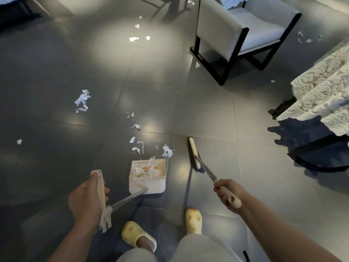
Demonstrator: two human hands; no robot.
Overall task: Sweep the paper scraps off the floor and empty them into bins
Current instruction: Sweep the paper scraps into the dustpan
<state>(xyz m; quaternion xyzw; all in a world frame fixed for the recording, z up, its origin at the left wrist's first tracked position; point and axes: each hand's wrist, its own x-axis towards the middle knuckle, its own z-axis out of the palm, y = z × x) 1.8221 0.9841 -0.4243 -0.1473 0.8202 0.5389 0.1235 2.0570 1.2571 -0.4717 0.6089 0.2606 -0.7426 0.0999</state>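
Note:
My left hand (86,199) grips the cream handle of a long-handled dustpan (148,184), whose white pan sits flat on the dark tiled floor with several paper scraps inside. My right hand (227,192) grips the cream handle of a broom (194,153); its narrow head rests on the floor to the right of the pan. White paper scraps (167,151) lie just beyond the pan's mouth. More scraps (82,100) are scattered to the left, and a further group of scraps (134,38) lies far ahead.
A white armchair with a black frame (243,35) stands ahead on the right. A table with a lace cloth (321,103) fills the right edge. My two feet in yellow slippers (193,220) stand just behind the pan.

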